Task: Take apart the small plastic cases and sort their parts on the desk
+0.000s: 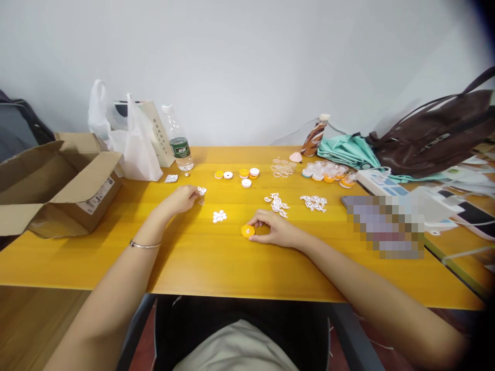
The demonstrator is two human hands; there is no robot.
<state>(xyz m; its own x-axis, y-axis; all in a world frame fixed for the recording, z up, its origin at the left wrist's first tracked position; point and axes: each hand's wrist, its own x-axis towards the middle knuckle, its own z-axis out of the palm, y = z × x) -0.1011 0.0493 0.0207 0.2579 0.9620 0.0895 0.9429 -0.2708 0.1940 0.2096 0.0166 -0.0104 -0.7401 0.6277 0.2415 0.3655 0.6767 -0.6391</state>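
Observation:
My right hand (270, 226) pinches the rim of a round orange cap-like piece (246, 231) on the table, with a small white bit at its centre. At a small pile of white pieces (201, 190), the fingertips of my left hand (184, 199) are drawn together; whether they hold one is too small to see. Some clear rings (201, 202) lie just below that pile. White discs (219, 216) are grouped between my hands. White openwork pieces (277, 204) lie beyond my right hand, and a second group of openwork pieces (313, 203) is farther right.
Behind are several orange and white round parts (244, 173), clear rings (282, 167) and clear-domed pieces (328, 172). A cardboard box (58, 185), plastic bag (133, 139) and water bottle (180, 141) stand left. A drink bottle (314, 136), brown bag (433, 134) and blurred-out flat device (382, 226) are right.

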